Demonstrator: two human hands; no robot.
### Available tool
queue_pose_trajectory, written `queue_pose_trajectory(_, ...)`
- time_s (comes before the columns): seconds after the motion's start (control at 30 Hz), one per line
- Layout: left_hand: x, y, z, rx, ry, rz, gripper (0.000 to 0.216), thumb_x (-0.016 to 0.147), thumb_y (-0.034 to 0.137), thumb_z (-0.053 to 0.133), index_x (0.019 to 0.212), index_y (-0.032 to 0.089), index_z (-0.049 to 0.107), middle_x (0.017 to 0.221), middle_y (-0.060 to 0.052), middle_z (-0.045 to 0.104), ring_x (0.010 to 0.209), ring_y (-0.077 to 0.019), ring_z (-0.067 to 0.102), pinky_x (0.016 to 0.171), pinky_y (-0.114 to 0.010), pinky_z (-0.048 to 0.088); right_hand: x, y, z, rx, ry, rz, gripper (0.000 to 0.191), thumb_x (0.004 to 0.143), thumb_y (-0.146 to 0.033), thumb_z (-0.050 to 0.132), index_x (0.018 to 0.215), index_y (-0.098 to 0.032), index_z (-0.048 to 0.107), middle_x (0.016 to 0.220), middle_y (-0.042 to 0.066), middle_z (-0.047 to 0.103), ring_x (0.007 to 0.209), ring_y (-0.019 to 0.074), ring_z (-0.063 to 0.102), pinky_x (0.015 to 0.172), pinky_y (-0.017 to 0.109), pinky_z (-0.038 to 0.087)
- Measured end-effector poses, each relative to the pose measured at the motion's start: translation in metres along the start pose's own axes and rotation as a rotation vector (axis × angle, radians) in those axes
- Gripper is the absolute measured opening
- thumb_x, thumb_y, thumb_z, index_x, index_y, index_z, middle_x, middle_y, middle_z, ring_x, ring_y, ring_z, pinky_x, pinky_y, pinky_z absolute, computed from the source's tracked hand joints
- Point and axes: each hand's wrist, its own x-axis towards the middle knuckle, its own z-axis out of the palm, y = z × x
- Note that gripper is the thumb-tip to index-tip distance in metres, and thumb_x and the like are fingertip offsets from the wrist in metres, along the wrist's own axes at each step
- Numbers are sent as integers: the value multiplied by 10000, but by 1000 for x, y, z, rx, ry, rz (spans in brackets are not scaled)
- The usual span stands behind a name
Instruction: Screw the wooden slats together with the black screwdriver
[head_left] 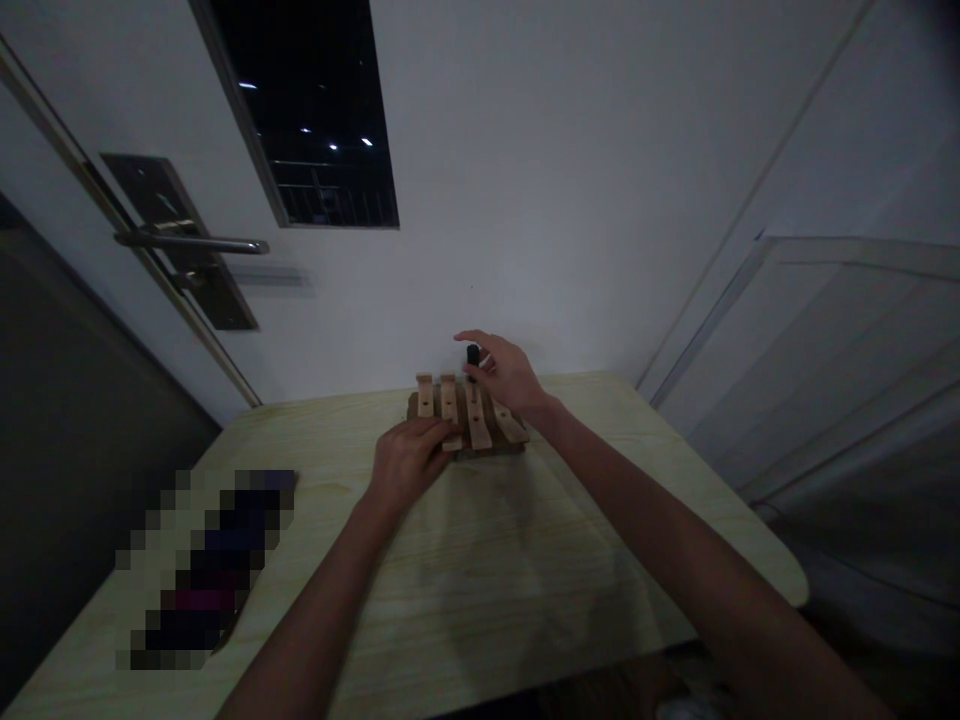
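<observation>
On the table is a darker wooden base [510,447] carrying several pale wooden strips [477,422] with holes in them. My right hand [507,372] pinches the black handle of a screwdriver [473,356] between thumb and finger. The screwdriver stands upright over one of the middle strips; whether its tip sits in a screw is too small to tell. My left hand [409,455] grips the near left side of the wooden base, with fingertips against a strip. Part of the base is hidden beneath the fingers.
The pale wood-grain table [420,600] stands against a white door [555,200] with a metal lever handle [210,243] and a dark window [322,120]. A pixelated dark object [217,560] lies on the table at the left. The table's rounded edge is at the right.
</observation>
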Motion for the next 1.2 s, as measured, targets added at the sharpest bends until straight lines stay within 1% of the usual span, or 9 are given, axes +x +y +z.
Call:
queue_pose_trajectory(0.07, 0, 0, 0, -5, 0, -4, 186, 811, 215, 556, 954, 216, 674, 908, -38, 722, 791, -179, 671, 675, -289, 539, 0, 1, 1, -42, 18, 16, 208, 826, -199, 577, 1033, -218, 589, 851, 23, 572, 703, 133, 527, 740, 295, 479)
queue_pose_trajectory(0.13, -1, -1, 1, -4, -4, -8, 182, 803, 219, 570, 951, 213, 674, 909, -39, 721, 799, -185, 670, 677, -294, 539, 0, 2, 1, -48, 40, 2, 131, 825, -208, 572, 954, -200, 592, 833, 30, 563, 748, 143, 530, 738, 289, 480)
queue_pose_trajectory(0.2, -2, 0, 2, 0, -4, -14, 178, 795, 224, 585, 949, 214, 674, 910, -36, 720, 802, -192, 669, 679, -304, 538, -1, 3, 2, 12, 53, -19, 168, 821, -183, 547, 986, -191, 578, 897, 51, 588, 811, 149, 547, 737, 278, 493)
queue_pose_trajectory(0.27, -2, 0, 3, 9, -5, -19, 180, 788, 222, 595, 949, 212, 674, 917, -35, 719, 802, -194, 668, 685, -308, 537, -2, 4, 2, 130, 26, -24, 269, 819, -128, 485, 1074, -179, 555, 985, 71, 608, 854, 140, 571, 740, 264, 510)
queue_pose_trajectory(0.4, -1, 0, 1, 36, 10, 6, 169, 786, 229, 608, 939, 204, 676, 921, -42, 717, 805, -192, 667, 683, -303, 533, -4, 3, 0, 269, -54, -12, 397, 809, -67, 403, 1175, -157, 529, 999, 68, 641, 833, 117, 608, 772, 266, 524)
queue_pose_trajectory(0.6, 2, 5, -2, 99, 24, 99, 182, 842, 313, 579, 945, 200, 678, 909, -51, 715, 842, -194, 660, 716, -309, 526, -5, -1, -4, 202, -47, -16, 400, 805, -94, 457, 1182, -197, 543, 1029, 46, 656, 819, 127, 614, 766, 277, 525)
queue_pose_trajectory(0.73, 4, 15, -1, 117, 49, 141, 185, 885, 279, 523, 921, 199, 686, 878, -41, 718, 824, -173, 661, 721, -291, 521, -5, 0, -5, 141, -19, 5, 382, 797, -127, 534, 1168, -213, 557, 991, 29, 657, 683, 104, 601, 732, 267, 519)
queue_pose_trajectory(0.9, 5, 20, -2, 100, 24, 112, 204, 898, 286, 508, 935, 202, 691, 868, -41, 710, 795, -155, 646, 697, -268, 512, -3, 7, -3, 121, -12, 50, 238, 784, -190, 604, 1020, -213, 598, 857, 2, 637, 613, 89, 565, 679, 243, 500)
queue_pose_trajectory(1.2, 5, 18, -2, 74, 28, 106, 212, 904, 299, 506, 956, 214, 692, 856, -38, 689, 781, -152, 630, 655, -255, 497, -4, 8, -1, 57, 12, 12, 215, 780, -182, 608, 992, -209, 581, 850, 1, 613, 618, 88, 520, 686, 240, 462)
